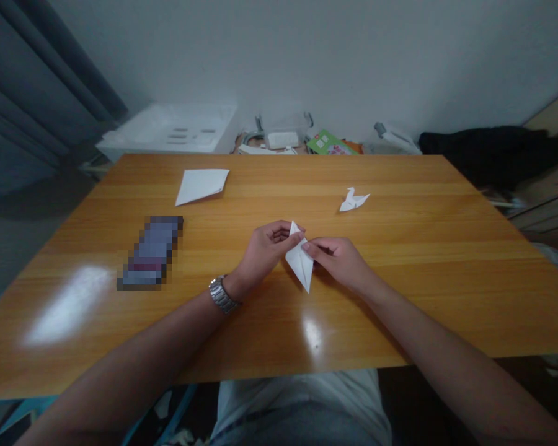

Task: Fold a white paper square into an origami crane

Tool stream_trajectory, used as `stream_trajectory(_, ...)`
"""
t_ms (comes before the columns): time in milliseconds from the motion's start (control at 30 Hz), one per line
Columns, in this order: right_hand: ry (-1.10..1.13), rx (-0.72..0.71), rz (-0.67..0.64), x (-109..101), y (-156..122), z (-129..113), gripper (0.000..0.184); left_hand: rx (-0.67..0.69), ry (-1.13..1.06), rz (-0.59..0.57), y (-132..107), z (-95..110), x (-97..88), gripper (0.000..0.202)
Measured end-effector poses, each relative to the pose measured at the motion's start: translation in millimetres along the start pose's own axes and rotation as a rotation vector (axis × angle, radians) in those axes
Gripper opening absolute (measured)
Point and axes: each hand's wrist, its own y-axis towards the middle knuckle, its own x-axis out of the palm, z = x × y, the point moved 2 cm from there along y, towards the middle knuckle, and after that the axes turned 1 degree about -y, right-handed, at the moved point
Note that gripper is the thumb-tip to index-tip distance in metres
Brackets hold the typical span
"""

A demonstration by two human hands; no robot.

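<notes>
Thumbs (311,249) partly cover the folded white paper (302,269).

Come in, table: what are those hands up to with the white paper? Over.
Left grip and right grip both pinching folded paper. Folded paper: narrow diamond, crease showing. No obstruction seen; paper bird apart, beyond right grip.

A silver metal link watchband (222,295) circles the wrist of the left hand (261,251); both forearms (428,325) are bare. Pale, creased cloth (297,391) covers the lap, grey-blue nearer the waist.
</notes>
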Motion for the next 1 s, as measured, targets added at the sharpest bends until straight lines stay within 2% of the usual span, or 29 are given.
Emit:
stream_trajectory(200, -0.048, -0.027, 0.035, -2.6, 1.3, -0.4, 0.039, -0.053, 0.046, -0.099, -1.6, 0.1, 0.8, 0.029)
stream_trajectory(467, -0.038, -0.024, -0.054, -3.1, 2.1, -2.3, 0.039, -0.064, 0.117, 0.003, -0.4, 3.8, -2.8, 0.030)
stream_trajectory(667, -0.033, 0.030, -0.037, -2.2, 1.0, 2.2, 0.043, -0.095, 0.117, 0.027, -0.9, 3.2, -2.2, 0.031)
stream_trajectory(1000, -0.037, 0.028, -0.034, -1.4, 1.4, 4.0, 0.043, -0.091, 0.103, -0.021, -0.6, 1.3, -0.3, 0.036)
